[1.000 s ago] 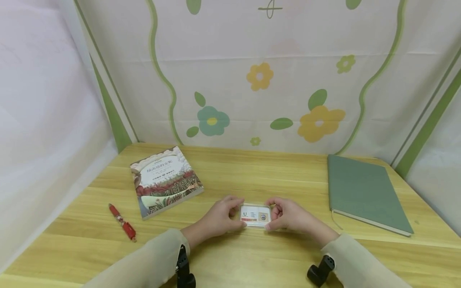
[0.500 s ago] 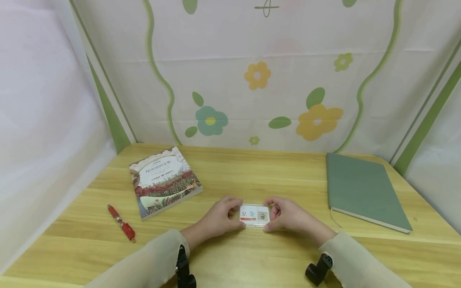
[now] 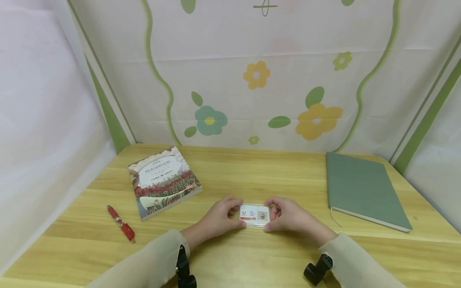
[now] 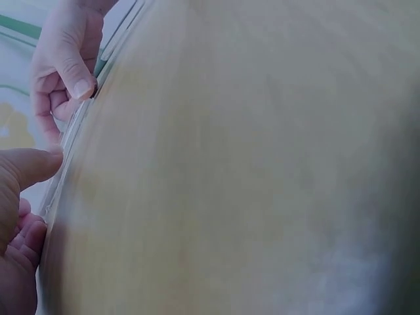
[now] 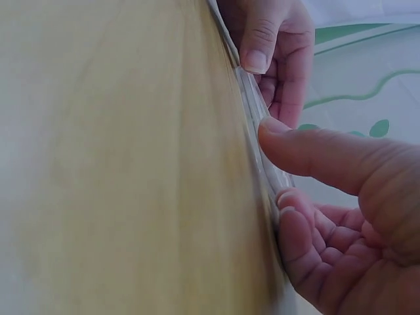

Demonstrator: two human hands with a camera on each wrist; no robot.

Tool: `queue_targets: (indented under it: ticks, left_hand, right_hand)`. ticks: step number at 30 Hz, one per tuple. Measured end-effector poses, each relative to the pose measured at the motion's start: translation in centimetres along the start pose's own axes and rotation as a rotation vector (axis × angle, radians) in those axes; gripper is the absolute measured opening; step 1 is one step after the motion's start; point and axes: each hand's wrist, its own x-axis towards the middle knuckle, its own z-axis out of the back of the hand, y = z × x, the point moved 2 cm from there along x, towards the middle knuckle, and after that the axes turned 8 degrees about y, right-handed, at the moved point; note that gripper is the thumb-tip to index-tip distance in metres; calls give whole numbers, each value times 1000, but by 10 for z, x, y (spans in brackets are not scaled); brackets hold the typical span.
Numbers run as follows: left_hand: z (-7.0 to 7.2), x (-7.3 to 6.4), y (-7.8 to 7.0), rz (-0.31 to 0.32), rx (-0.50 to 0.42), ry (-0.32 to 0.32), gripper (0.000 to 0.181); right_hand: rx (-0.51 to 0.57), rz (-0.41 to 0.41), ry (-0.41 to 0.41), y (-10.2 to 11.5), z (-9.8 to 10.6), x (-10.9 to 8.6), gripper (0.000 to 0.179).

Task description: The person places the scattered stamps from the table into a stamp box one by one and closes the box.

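Observation:
A small clear plastic card case point(image 3: 254, 215) with a printed white card inside lies flat at the middle front of the wooden table. My left hand point(image 3: 223, 218) grips its left end, thumb at the near corner and index finger at the far one. At the opposite end my right hand point(image 3: 288, 216) holds the case in the same way, its other fingers curled under. Both wrist views show the case edge-on, low against the tabletop; in the right wrist view its clear edge point(image 5: 252, 108) runs between the two thumbs.
To the left lie an illustrated paperback book point(image 3: 165, 182) and a red pen point(image 3: 121, 224). A green notebook point(image 3: 365, 192) with a ribbon lies at the right. Behind the wooden table point(image 3: 266, 172) hangs a flowered white curtain point(image 3: 230, 80).
The hands and the card case stay in the same place on the table. Only the head view has shifted very slightly.

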Motion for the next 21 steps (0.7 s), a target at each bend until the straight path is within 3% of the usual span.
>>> queue_targets:
  ticks: [11, 21]
  left_hand:
    - [-1, -2, -2, -10, 8, -27, 64]
    - [-1, 0, -1, -1, 25, -13, 64]
  right_hand:
    - [-26, -15, -23, 2, -1, -1, 61]
    - [-79, -32, -39, 4, -1, -1, 61]
